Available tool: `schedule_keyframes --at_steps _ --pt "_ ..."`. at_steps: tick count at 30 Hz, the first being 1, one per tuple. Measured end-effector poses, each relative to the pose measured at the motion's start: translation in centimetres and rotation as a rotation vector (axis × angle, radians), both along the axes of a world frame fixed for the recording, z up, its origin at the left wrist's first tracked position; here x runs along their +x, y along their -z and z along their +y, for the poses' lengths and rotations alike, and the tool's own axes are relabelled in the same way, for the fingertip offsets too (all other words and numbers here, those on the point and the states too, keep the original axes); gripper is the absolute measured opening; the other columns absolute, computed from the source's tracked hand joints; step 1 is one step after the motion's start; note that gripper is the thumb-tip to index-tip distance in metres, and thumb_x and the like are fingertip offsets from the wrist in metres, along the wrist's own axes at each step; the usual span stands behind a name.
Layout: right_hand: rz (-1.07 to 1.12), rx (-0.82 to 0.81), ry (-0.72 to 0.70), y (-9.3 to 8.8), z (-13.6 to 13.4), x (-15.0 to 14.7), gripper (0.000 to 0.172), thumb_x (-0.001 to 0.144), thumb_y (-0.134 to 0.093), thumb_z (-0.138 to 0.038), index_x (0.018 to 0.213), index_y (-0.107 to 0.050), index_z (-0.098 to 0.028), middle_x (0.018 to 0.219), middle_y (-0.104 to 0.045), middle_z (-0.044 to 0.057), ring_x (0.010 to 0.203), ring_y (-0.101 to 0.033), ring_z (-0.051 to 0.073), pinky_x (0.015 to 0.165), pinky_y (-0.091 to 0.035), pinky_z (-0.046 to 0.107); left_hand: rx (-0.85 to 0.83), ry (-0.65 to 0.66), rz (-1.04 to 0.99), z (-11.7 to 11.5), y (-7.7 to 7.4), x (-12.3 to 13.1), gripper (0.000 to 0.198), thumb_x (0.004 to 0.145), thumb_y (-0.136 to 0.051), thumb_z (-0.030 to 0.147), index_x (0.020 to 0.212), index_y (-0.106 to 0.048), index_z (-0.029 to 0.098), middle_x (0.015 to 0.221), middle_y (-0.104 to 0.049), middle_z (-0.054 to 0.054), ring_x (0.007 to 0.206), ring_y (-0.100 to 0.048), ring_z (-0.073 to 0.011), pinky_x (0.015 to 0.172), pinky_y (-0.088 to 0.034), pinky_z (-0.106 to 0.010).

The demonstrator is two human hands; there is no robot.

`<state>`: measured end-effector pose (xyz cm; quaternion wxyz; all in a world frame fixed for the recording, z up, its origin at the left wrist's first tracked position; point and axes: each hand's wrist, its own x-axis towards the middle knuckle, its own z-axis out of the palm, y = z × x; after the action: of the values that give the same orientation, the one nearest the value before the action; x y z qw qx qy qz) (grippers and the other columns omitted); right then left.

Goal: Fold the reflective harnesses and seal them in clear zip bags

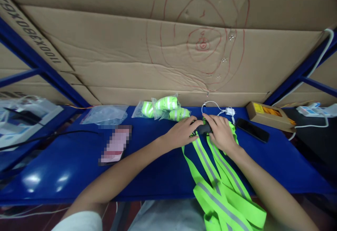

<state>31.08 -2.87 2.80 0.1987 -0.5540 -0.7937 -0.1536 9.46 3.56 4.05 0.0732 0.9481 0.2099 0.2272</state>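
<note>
A neon yellow-green reflective strap (pixel 206 157) with grey stripes runs over the front edge of the blue table and hangs in loops toward my lap. At its far end is a black piece (pixel 204 129) that looks like a buckle. My left hand (pixel 181 133) has its fingers bent around the left side of this piece. My right hand (pixel 221 133) grips its right side, thumb inward, with strap under the palm. Fingers partly hide the piece, so its exact shape is unclear. Just beyond my left hand lie rolled reflective straps (pixel 167 103) in clear bags.
A phone (pixel 116 145) lies left on the blue table (pixel 155 175), below clear plastic bags (pixel 105 114). To the right are a dark phone (pixel 252 130), an open cardboard box (pixel 271 116) and a white charger (pixel 230 111) with cable. A cardboard wall (pixel 113 48) stands behind.
</note>
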Motion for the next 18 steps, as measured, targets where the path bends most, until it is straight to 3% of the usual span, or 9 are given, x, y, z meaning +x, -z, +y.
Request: schedule_keyframes --at_steps 2,7,11,15,18 --pt "0.076 -0.031 0.002 -0.1 0.1 0.4 0.067 0.086 -0.054 -0.011 0.152 -0.045 -0.017 0.131 -0.062 0.014 0.114 -0.055 0.033 0.095 -0.043 0.046 -0.055 0.016 -0.046 0.4 -0.4 -0.3 0.042 0.092 -0.063 0.021 0.131 -0.05 0.019 0.128 -0.06 -0.014 0.121 -0.06 -0.0292 0.102 -0.051 -0.045" --pt "0.334 -0.013 -0.01 -0.7 0.3 1.8 0.056 0.091 -0.052 -0.016 0.148 -0.052 -0.019 0.131 -0.065 0.013 0.118 -0.059 0.033 0.1 -0.045 0.05 -0.182 -0.028 -0.226 1.8 -2.6 -1.7 0.032 0.103 -0.047 0.032 0.132 -0.055 0.019 0.131 -0.063 -0.014 0.123 -0.061 -0.0263 0.107 -0.047 -0.043" --pt "0.913 0.01 0.002 -1.3 0.8 3.6 0.038 0.097 -0.058 -0.036 0.131 -0.066 -0.022 0.127 -0.07 0.009 0.121 -0.063 0.028 0.109 -0.045 0.049 -0.471 -0.122 -0.536 4.0 -5.2 -4.1 0.039 0.103 -0.047 0.046 0.125 -0.06 0.017 0.124 -0.069 -0.011 0.117 -0.064 -0.0239 0.102 -0.049 -0.039" --pt "1.615 0.145 -0.06 -3.3 1.4 6.4 0.034 0.085 -0.072 -0.041 0.11 -0.072 -0.018 0.113 -0.074 0.008 0.109 -0.07 0.027 0.102 -0.053 0.046 -0.652 -0.142 -0.87 5.7 -8.1 -7.1 0.041 0.098 -0.057 0.05 0.123 -0.064 0.019 0.125 -0.07 -0.01 0.112 -0.066 -0.0236 0.095 -0.053 -0.036" --pt "1.803 0.21 -0.115 -5.5 1.5 8.9 0.028 0.085 -0.064 -0.04 0.097 -0.07 -0.016 0.107 -0.074 0.01 0.102 -0.072 0.027 0.092 -0.059 0.047 -0.816 -0.092 -1.036 5.9 -10.2 -9.4 0.039 0.099 -0.052 0.05 0.124 -0.063 0.023 0.125 -0.07 -0.007 0.105 -0.068 -0.0234 0.087 -0.057 -0.037"
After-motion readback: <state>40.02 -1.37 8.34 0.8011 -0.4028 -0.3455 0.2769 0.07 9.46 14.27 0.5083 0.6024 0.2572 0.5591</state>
